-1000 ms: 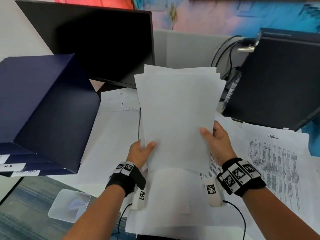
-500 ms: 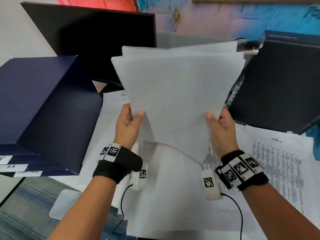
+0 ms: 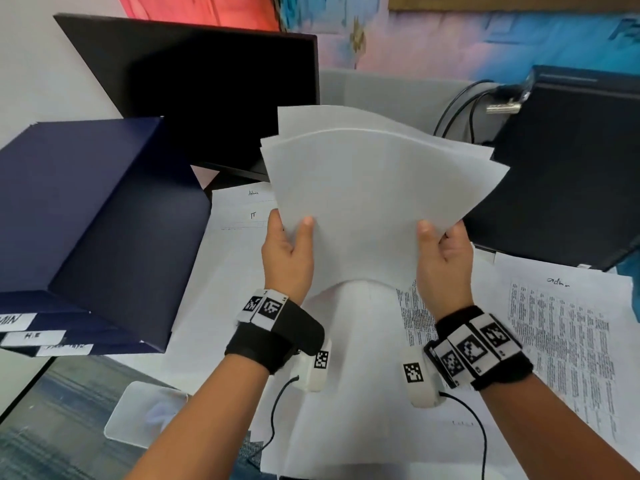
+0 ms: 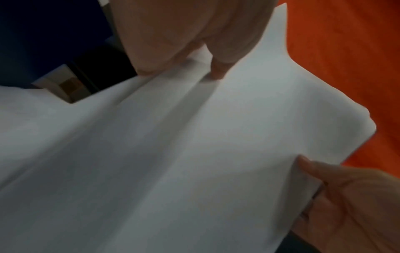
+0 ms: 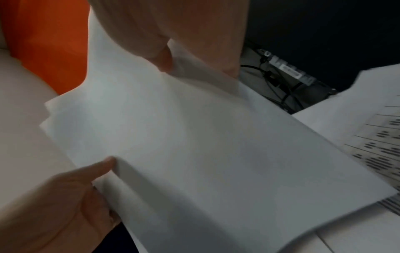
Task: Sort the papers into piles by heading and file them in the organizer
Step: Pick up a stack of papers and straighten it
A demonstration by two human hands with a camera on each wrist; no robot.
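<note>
I hold a stack of white papers (image 3: 374,202) upright above the desk, blank backs towards me and the sheets fanned unevenly at the top. My left hand (image 3: 294,237) pinches its lower left edge, thumb on the near face. My right hand (image 3: 436,244) pinches the lower right edge the same way. In the left wrist view the stack (image 4: 194,145) runs from my left fingers (image 4: 173,42) to the right hand's thumb (image 4: 314,169). The right wrist view shows the stack (image 5: 205,145) and the left hand's thumb (image 5: 103,166). The navy organizer (image 3: 97,220) stands at the left, with white labels on its trays.
Loose sheets cover the desk: one headed "Admin" and "IT" (image 3: 242,216), and a printed sheet headed "admin" (image 3: 571,341) at the right. A dark monitor (image 3: 207,98) stands behind, a black box (image 3: 571,168) with cables at the right, and a clear plastic piece (image 3: 145,414) at the lower left.
Both hands have lifted the stack up off the desk papers. Its top edges spread wider and now lean to the right.
</note>
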